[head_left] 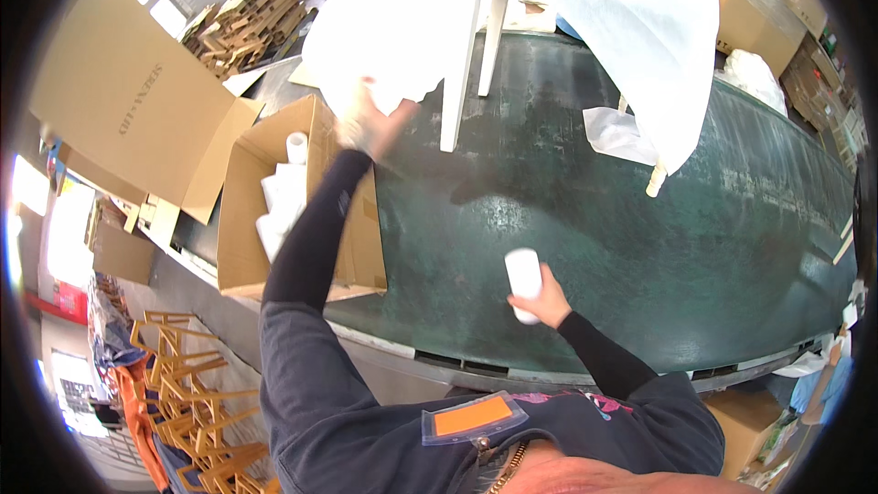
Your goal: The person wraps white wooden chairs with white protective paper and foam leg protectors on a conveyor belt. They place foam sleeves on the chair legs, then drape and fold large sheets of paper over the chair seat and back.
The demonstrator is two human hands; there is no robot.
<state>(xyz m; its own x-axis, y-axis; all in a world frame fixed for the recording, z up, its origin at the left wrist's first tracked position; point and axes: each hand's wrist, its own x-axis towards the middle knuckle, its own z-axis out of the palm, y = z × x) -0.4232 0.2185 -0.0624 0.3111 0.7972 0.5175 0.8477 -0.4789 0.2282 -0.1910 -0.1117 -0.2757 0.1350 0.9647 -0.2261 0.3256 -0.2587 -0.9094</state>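
A white roll (pixel 523 273) stands out against the dark green table, with the fingers of my right hand (pixel 551 302) wrapped round its lower part. My left hand (pixel 368 124) is raised by the near edge of a large white wrapping sheet (pixel 393 27). Its fingers are apart and a little blurred; whether they touch the sheet I cannot tell. The sheet covers a piece of furniture, and two white legs (pixel 455 101) show below it. Another leg, with a pale wrapped tip (pixel 656 181), pokes out on the right. Beneath my left forearm, an open cardboard box (pixel 366 242) holds several white rolls (pixel 291 185).
The green table (pixel 585 229) has a metal front edge close to my body. A tall cardboard flap (pixel 119 82) rises at the left, with stacked wooden pieces (pixel 251 27) behind it. Wooden frames (pixel 197 393) stand at the lower left. Wrapped cartons (pixel 759 0) are at the far right.
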